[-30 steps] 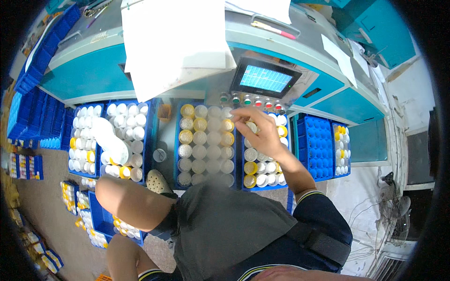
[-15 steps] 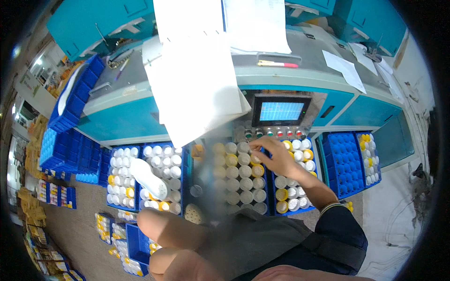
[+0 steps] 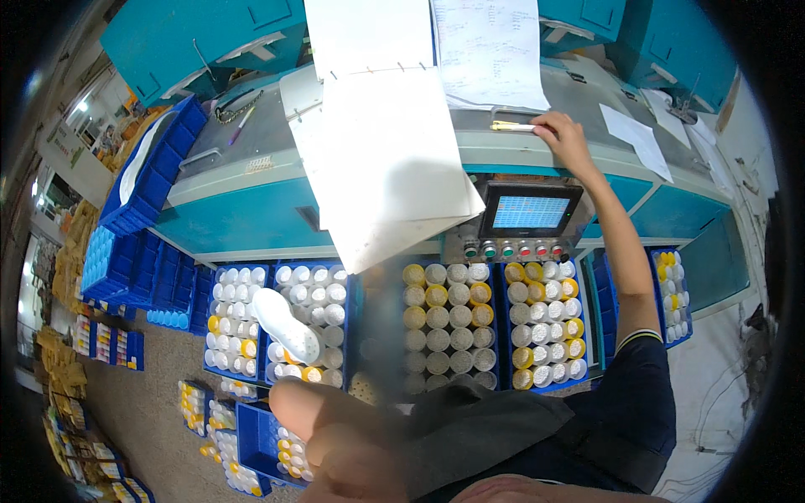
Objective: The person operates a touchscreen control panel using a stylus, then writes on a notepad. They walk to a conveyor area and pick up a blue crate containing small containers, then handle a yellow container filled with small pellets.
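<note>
Head view: large white paper sheets (image 3: 394,159) hung over the edge of the grey-topped counter (image 3: 251,142) at nine o'clock from a slim white pen with a yellow end (image 3: 513,127), hiding part of the teal front (image 3: 243,222). A black-framed rectangular screen (image 3: 530,212) stood at five-thirty; blue trays (image 3: 553,387) of white and yellow round cups (image 3: 460,340), at six. The pen lay crosswise near the counter edge. The bare right hand (image 3: 563,139), fingers bent together, met its three-o'clock end; whether they clamped it could not be determined.

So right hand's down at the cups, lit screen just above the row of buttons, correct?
No: the head view shows the right hand up at the counter, by the white-and-yellow pen, not down at the cups. The lit screen is just above the row of buttons.
</note>
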`<action>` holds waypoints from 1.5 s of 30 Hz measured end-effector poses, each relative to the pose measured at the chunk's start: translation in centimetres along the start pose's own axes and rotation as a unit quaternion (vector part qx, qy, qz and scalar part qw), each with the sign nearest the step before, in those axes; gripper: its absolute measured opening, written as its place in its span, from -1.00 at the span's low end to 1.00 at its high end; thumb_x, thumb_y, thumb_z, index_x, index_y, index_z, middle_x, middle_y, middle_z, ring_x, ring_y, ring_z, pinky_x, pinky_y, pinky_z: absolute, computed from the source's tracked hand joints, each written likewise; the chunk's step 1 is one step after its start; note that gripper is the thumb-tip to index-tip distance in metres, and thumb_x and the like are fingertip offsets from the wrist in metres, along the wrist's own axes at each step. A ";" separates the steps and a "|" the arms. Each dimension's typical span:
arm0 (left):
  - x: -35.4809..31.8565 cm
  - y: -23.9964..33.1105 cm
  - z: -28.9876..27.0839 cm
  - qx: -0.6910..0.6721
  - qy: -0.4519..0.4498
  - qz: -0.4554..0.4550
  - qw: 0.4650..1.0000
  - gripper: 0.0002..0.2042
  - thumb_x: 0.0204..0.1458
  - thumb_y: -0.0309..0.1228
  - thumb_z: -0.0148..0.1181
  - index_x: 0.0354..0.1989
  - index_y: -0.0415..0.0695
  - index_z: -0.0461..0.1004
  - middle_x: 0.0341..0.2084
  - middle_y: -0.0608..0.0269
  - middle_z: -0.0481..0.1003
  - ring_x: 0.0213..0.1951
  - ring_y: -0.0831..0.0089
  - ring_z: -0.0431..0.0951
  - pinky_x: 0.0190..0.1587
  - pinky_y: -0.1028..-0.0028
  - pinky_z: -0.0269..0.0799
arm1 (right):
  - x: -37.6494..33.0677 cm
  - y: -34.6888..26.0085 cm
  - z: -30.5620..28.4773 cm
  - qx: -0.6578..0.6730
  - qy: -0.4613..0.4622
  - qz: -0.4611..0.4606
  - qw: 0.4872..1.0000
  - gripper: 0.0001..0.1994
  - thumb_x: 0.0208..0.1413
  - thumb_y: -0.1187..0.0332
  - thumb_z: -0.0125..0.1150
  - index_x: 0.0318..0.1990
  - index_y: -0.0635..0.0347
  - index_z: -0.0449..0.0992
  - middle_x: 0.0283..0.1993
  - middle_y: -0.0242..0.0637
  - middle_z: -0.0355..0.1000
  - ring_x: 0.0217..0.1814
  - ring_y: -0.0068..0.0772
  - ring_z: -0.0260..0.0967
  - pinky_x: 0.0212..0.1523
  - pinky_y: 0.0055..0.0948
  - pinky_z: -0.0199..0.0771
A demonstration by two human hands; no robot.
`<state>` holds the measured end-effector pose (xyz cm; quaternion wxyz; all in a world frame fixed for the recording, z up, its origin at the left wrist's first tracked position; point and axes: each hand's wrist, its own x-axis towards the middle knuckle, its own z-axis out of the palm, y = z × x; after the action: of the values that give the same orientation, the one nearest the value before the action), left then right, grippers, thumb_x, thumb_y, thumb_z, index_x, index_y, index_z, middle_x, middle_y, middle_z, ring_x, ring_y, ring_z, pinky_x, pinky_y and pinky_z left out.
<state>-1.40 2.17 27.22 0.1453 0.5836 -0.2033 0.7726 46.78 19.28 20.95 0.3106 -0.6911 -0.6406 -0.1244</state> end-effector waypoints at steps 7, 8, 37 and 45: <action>-1.0 -1.3 -2.1 0.032 0.014 -0.023 0.999 -0.69 0.19 -0.45 0.11 0.12 -0.16 0.46 -0.08 0.17 0.45 -0.08 0.30 0.48 -0.10 0.30 0.43 | 1.5 0.4 -0.4 -0.044 -0.022 -0.128 0.991 -0.90 0.21 0.35 0.30 -0.18 0.12 0.61 -0.18 -0.31 0.54 0.00 -0.20 0.44 -0.04 -0.23 0.35; -1.2 -1.6 -2.4 0.037 0.014 -0.028 0.999 -0.68 0.18 -0.46 0.12 0.12 -0.16 0.46 -0.07 0.17 0.45 -0.07 0.29 0.48 -0.09 0.31 0.42 | 1.6 0.3 -0.3 -0.030 -0.026 -0.106 0.994 -0.89 0.22 0.36 0.29 -0.17 0.14 0.59 -0.19 -0.28 0.54 -0.02 -0.17 0.44 -0.05 -0.24 0.37; -11.1 -15.9 -11.8 0.509 -0.167 -0.411 0.738 -0.42 -0.21 -0.53 0.59 0.07 -0.18 0.50 0.01 0.09 0.48 0.05 0.14 0.45 0.11 0.23 0.40 | 2.0 -14.0 2.3 0.002 0.044 -0.078 0.996 -0.79 0.32 0.30 0.19 -0.03 0.19 0.61 -0.16 -0.23 0.50 -0.19 -0.17 0.42 -0.12 -0.27 0.34; -12.6 -15.7 -8.0 0.510 -0.184 -0.385 0.746 -0.38 -0.42 -0.42 0.64 -0.08 -0.13 0.48 0.00 0.15 0.47 0.12 0.03 0.36 0.21 0.09 0.23 | 3.1 -18.3 3.0 -0.024 0.071 -0.258 0.963 -0.78 0.23 0.42 0.23 0.01 0.11 0.62 -0.21 -0.23 0.52 -0.16 -0.18 0.47 -0.09 -0.20 0.42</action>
<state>2.58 20.00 15.50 0.0709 0.7303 0.4408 0.5170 28.92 23.27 25.35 0.2964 -0.4989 -0.7702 -0.2645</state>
